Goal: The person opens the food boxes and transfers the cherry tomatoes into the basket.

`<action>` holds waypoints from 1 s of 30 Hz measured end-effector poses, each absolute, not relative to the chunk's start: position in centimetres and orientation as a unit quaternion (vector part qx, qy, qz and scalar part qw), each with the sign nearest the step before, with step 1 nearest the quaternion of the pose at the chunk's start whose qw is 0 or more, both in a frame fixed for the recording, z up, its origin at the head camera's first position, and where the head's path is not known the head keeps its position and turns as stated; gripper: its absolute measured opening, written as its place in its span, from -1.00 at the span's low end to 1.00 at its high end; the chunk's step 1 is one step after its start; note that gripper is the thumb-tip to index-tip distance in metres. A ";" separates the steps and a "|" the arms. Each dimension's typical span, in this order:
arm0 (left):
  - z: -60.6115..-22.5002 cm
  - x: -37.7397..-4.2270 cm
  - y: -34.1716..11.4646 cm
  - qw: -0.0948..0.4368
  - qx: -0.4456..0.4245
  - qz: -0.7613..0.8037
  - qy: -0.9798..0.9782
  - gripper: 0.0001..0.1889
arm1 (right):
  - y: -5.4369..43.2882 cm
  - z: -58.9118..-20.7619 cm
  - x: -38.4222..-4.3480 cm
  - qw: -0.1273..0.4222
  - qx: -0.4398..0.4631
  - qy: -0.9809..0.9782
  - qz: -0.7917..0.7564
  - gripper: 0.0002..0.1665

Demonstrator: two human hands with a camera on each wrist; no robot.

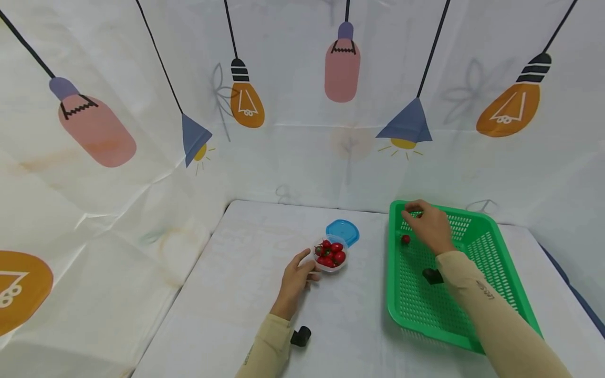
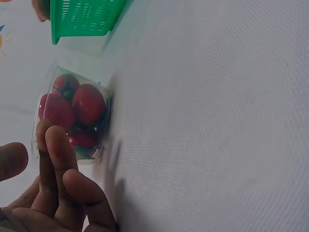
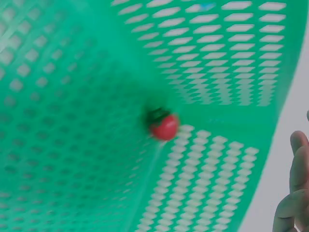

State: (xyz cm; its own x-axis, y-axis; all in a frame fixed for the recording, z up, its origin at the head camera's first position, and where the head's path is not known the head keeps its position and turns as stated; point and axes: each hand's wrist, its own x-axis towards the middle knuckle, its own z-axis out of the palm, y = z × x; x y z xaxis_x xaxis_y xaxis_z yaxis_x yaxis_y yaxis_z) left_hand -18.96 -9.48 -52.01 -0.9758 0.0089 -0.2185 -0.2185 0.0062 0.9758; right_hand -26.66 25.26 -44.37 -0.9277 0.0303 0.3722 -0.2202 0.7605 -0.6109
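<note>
A small clear plastic container (image 2: pixel 45 96) full of cherry tomatoes (image 1: pixel 331 255) stands on the white table. My left hand (image 1: pixel 295 281) is beside it, fingers loosely bent, fingertips right at its near left side; the left wrist view has them overlapping its wall. Over the back left part of a green basket (image 1: pixel 491 231) hovers my right hand (image 1: pixel 431 227), with thumb and fingers apart and nothing seen between them. One cherry tomato (image 3: pixel 164 127) lies in the basket's corner, below and left of that hand. Only some fingers (image 3: pixel 299 169) enter the right wrist view.
A blue round lid (image 1: pixel 342 231) lies just behind the container, partly hidden by it. The white tabletop (image 1: pixel 227 294) spreads out on the left and in front. A printed white cloth (image 1: pixel 302 157) hangs along the back and left.
</note>
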 end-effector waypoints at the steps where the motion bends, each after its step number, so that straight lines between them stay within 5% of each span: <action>1: -52.0 -19.0 -9.5 0.082 -0.075 0.702 0.704 -0.46 | 24.9 -44.0 -26.7 0.188 0.055 -0.918 0.345 -0.60; 18: -51.4 -19.2 -9.4 0.095 -0.070 0.694 0.710 -0.40 | 16.9 -39.0 -26.1 0.147 0.115 -0.911 0.368 -0.54; 30: -51.5 -19.1 -9.6 0.093 -0.062 0.705 0.701 -0.37 | 13.1 -40.4 -25.8 -0.065 0.267 -0.898 0.343 -0.66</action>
